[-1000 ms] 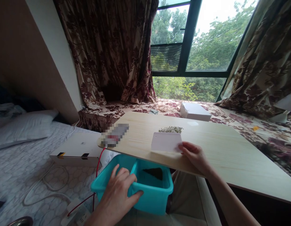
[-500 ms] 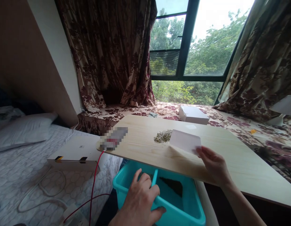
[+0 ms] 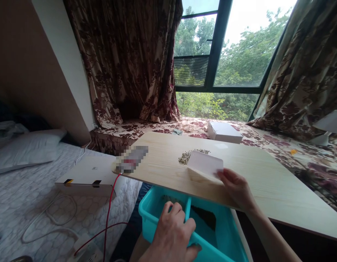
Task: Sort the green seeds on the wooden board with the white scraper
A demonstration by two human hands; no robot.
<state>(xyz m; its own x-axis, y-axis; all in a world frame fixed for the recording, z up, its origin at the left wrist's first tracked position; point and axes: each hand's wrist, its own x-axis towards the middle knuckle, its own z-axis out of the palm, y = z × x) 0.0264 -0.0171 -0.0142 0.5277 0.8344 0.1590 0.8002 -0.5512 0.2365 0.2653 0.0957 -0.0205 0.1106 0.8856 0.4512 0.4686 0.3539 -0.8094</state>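
Note:
My right hand (image 3: 236, 187) pinches a thin white card (image 3: 206, 162) by its near right corner, tilted over the tabletop (image 3: 250, 174). The card's left edge is at a scattered pile of small green and whitish grains (image 3: 184, 158) and covers part of it. Below the table's near edge is a turquoise bin (image 3: 225, 238) with a divider down its middle. My left hand (image 3: 175, 231) grips the bin's near wall by the divider, fingers bent over the rim. Dark green grains (image 3: 206, 217) lie in the right compartment; a few small grains show in the left one, partly hidden by my hand.
A blurred-out flat item (image 3: 133, 159) with a red cable (image 3: 108, 207) lies at the table's left end. A white box (image 3: 88, 173) rests on the bed to the left, another white box (image 3: 225, 131) on the window ledge behind the table.
My right hand has moved the card left, over part of the grain pile. The bin has shifted slightly right and nearer together with my left hand.

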